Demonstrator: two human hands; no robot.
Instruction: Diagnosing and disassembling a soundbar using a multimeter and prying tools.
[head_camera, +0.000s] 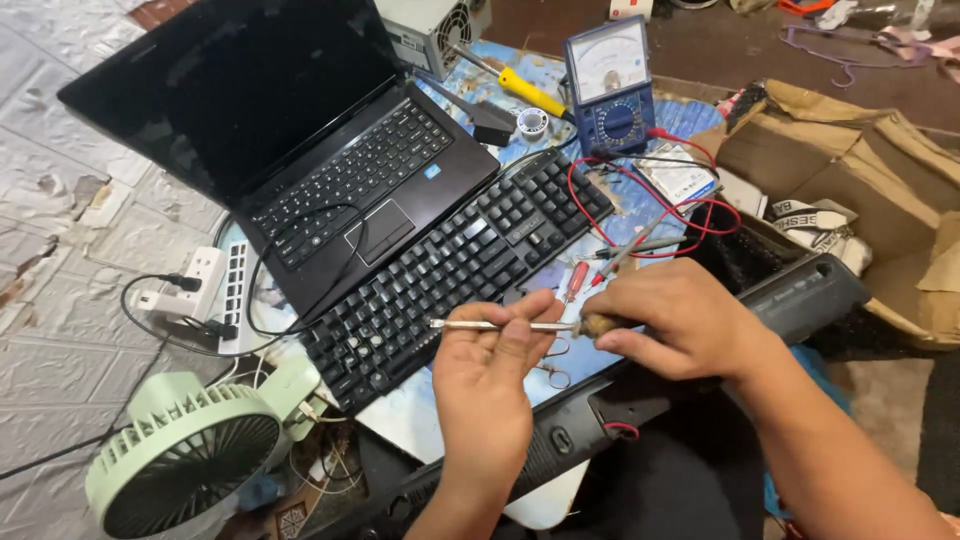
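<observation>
- Screwdriver (505, 325): you hold this slim tool level above the near edge of the external keyboard, metal shaft pointing to your left, brownish handle to your right. Held across both hands, it is steadied at each end.
- Right hand (685, 320): your fingers are curled tight around the handle, thumb underneath, so the grip end is controlled from here.
- Left hand (490, 375): your thumb and fingertips are pinched together on the shaft near its middle, palm turned up; the tip juts out past them, bare.
- Black plastic housing (800, 295): a long, curved casing lies across your lap beneath both hands, a short red wire loop showing at its lower edge. It sits close, within easy reach of the tool.
- Black external keyboard (460, 260): it lies diagonally on the patterned tabletop, just beyond your hands, touching the front edge of the laptop.
- Laptop (300, 140): open, screen dark, with a thin black cable trailing over its palm rest.
- Analog multimeter (610, 85): blue, propped upright at the far side of the table so the dial faces you; its red leads (690, 195) loop down toward your right hand.
- Green desk fan (190, 450): at lower left, tilted upward, near a white power strip (215, 285) with plugs seated.
- Cardboard box (860, 180): open, to your right.
</observation>
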